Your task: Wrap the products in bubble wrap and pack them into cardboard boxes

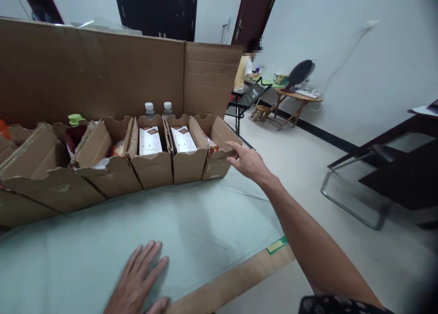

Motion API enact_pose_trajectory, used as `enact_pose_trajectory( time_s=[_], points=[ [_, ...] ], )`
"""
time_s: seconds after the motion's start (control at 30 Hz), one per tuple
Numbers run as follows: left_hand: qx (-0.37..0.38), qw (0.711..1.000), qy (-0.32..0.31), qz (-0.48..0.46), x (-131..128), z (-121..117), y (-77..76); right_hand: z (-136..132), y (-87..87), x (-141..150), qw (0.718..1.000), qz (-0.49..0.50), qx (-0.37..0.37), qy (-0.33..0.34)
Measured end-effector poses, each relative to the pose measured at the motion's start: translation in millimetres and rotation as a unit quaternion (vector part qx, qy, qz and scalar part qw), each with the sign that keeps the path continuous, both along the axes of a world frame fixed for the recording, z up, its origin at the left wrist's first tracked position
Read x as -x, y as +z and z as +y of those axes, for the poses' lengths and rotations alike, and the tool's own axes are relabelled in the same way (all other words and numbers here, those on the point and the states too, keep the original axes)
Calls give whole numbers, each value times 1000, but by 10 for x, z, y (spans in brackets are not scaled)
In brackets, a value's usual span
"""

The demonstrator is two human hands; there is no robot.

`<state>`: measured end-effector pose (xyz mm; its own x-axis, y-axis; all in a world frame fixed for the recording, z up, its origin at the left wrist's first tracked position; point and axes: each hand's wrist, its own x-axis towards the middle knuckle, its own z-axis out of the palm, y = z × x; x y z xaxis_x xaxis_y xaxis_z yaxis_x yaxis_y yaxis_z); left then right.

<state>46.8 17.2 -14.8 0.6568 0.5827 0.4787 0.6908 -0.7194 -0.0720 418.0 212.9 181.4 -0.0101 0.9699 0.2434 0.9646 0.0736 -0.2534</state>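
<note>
My left hand (138, 282) lies with fingers spread on the pale green tabletop (178, 222), near its front edge, holding nothing. My right hand (248, 161) reaches to the rightmost cardboard box (219, 161), its thumb and fingers closed about the front right corner of the rim. A colourful packet (212, 147) shows partly inside that box. To its left stand two cardboard bins, each with a white carton (184, 139) in it. Another open bin (109, 179) further left holds a packet, mostly hidden by the bin's wall.
Two white-capped bottles (149, 109) stand behind the cartons, before a tall cardboard panel (137, 76). A lime-green lid (75, 119) rises among the left bins. Beyond the table are a folding chair (251, 97), a seated person and a small wooden table (297, 95).
</note>
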Motion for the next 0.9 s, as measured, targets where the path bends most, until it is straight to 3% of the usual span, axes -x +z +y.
enact_pose_trajectory(
  time_s=[0.13, 0.23, 0.33, 0.4, 0.5, 0.57, 0.67, 0.73, 0.77, 0.9],
  points=[
    [4, 1000, -4, 1, 37, -5, -87, 80, -45, -23, 1000, 21, 5, -3],
    [6, 1000, -3, 1, 61, 10, -133, -127, -123, -32, 999, 9, -28, -18],
    [15, 1000, -7, -5, 75, 28, -133, -630, -141, 114, 997, 35, -73, -8],
    [29, 999, -14, -5, 82, 29, -90, -1121, -88, 289, 989, 122, -56, 55],
    [66, 997, -19, -20, 95, -1, 25, -1820, 53, 458, 939, 274, -7, 209],
    [97, 993, -11, -58, 95, -42, 123, -2017, 91, 372, 900, 370, -106, 202],
    [155, 978, 7, -139, 6, -108, 306, -1752, -110, -49, 822, 479, -309, 12],
    [207, 960, 8, -188, -162, -139, 443, -1343, -404, -360, 799, 534, -269, -65],
    [233, 950, 5, -210, -281, -145, 505, -1129, -569, -475, 802, 550, -216, -82],
    [310, 905, 5, -292, -868, -100, 610, -562, -1117, -549, 812, 574, -69, -77]
  ],
)
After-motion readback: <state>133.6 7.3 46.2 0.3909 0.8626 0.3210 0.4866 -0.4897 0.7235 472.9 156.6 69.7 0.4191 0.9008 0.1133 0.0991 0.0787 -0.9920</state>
